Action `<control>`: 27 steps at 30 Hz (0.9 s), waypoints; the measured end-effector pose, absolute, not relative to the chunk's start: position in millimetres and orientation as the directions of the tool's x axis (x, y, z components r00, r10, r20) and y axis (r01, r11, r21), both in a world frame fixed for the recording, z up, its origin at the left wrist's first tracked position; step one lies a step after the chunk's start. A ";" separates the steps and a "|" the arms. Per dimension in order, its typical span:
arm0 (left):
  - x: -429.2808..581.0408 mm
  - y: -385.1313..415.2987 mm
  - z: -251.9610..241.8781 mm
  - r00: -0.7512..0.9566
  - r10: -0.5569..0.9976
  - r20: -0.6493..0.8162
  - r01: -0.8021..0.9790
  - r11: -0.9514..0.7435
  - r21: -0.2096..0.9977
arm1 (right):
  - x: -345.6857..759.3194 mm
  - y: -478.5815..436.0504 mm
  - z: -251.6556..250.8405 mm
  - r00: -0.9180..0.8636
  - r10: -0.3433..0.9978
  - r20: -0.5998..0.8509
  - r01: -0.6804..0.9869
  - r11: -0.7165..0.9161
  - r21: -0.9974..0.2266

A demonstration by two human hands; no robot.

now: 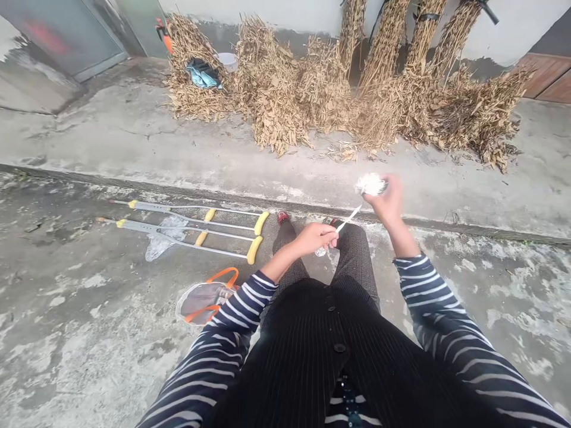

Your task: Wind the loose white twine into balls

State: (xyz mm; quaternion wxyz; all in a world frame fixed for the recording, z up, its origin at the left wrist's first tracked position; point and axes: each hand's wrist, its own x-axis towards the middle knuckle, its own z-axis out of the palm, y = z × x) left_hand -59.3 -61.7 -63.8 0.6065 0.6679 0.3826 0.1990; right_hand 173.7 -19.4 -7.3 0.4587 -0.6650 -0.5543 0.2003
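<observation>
My right hand (389,201) is closed around a white, fluffy-looking bundle (370,184), raised over the concrete step. From that bundle a narrow white strip (350,219) runs slanting down to my left hand (316,238), whose fingers pinch its lower end. The strip looks taut between the two hands. Both hands are in front of my knees, the right one farther out. Something small and whitish (320,252) shows just below my left hand; I cannot make out what it is.
Two crutches (214,232) with yellow pads lie on the ground at left, a clear plastic bag (163,241) by them. Nearer stands a round bag (196,300) with orange handles. Dried stalk bundles (276,89) lean along the wall. A step edge (428,223) crosses beyond my feet.
</observation>
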 end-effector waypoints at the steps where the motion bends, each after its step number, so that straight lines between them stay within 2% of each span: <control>1: -62.0 -61.9 -51.1 0.630 0.757 -0.175 0.264 0.003 0.965 | 171.8 -18.6 -16.7 0.279 0.930 0.238 0.630 0.010 -0.776; 3: -67.7 -56.5 -24.7 0.608 0.787 -0.110 0.283 -0.086 0.955 | 164.2 -23.0 -35.4 0.217 0.961 0.173 0.694 -0.027 -0.719; 6: -74.7 -37.1 6.1 0.546 0.836 0.047 0.406 -0.313 0.859 | 147.3 -40.4 -53.6 0.055 0.995 0.084 0.631 0.031 -0.775; 9: -76.7 -13.9 16.6 0.535 0.826 0.179 0.462 -0.463 0.756 | 131.9 -58.9 -52.8 -0.113 0.993 0.038 0.356 0.076 -0.931; 11: -74.4 -3.1 12.3 0.542 0.817 0.199 0.421 -0.468 0.777 | 124.6 -67.0 -43.5 -0.149 0.988 0.028 0.178 0.055 -0.982; 13: -69.8 0.8 1.6 0.534 0.827 0.176 0.362 -0.412 0.836 | 120.0 -71.1 -31.8 -0.117 0.993 0.026 0.109 0.039 -0.993; 18: -57.7 -13.9 -29.7 0.407 0.906 0.119 0.290 -0.252 0.923 | 119.5 -72.5 -12.0 -0.077 0.993 0.085 0.219 0.100 -0.971; 23: -56.9 -18.0 -32.9 0.369 0.921 0.129 0.317 -0.255 0.914 | 127.3 -72.4 -4.8 -0.282 0.932 0.229 0.464 0.341 -0.818; 25: -56.3 -11.9 -30.3 0.377 0.915 0.144 0.292 -0.265 0.919 | 128.6 -71.0 -0.9 -0.291 0.923 0.253 0.467 0.368 -0.804; 27: -54.0 -7.3 -32.0 0.385 0.915 0.122 0.251 -0.231 0.940 | 129.6 -67.4 5.4 -0.241 0.933 0.269 0.392 0.347 -0.852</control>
